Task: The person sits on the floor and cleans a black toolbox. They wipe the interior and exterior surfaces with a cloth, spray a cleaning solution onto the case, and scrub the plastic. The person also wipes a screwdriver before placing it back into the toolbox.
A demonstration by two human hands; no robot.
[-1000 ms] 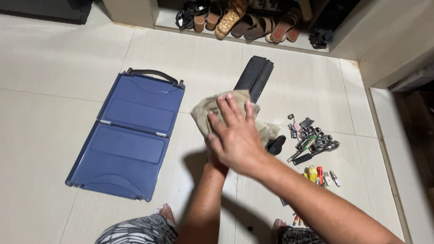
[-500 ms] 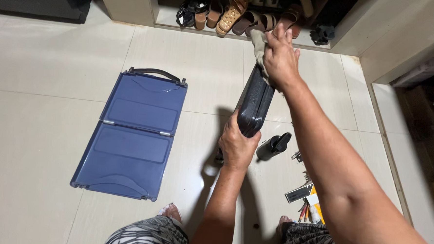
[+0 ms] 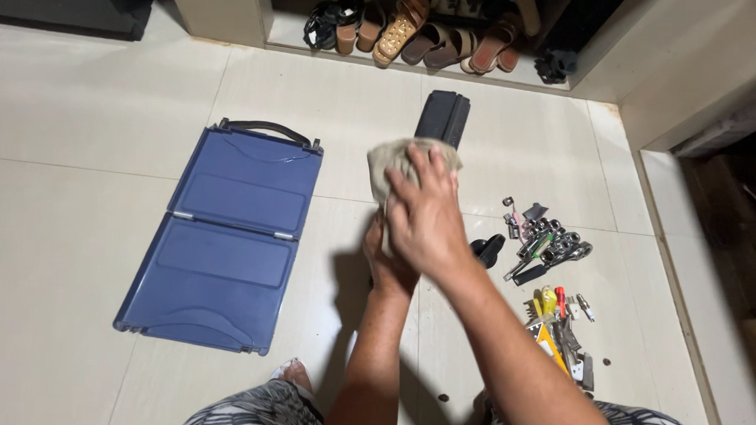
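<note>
Patterned shorts (image 3: 242,410) at bottom edge; left hand (image 3: 389,260) low, clamped around near end of black tray insert (image 3: 442,118), mostly hidden under right forearm; right hand (image 3: 425,214) pulled back from far end since half a second ago, now mid-length, palm down, fingers spread pressing beige cloth (image 3: 397,158) onto insert; insert angled away along floor, far end exposed again; open blue tool case (image 3: 224,231) flat at left, unmoved; black handle piece (image 3: 487,247) just right of hands; sockets and wrenches (image 3: 547,241) scattered beyond; screwdrivers (image 3: 557,305) nearer; sandals (image 3: 420,36) on far shelf.
</note>
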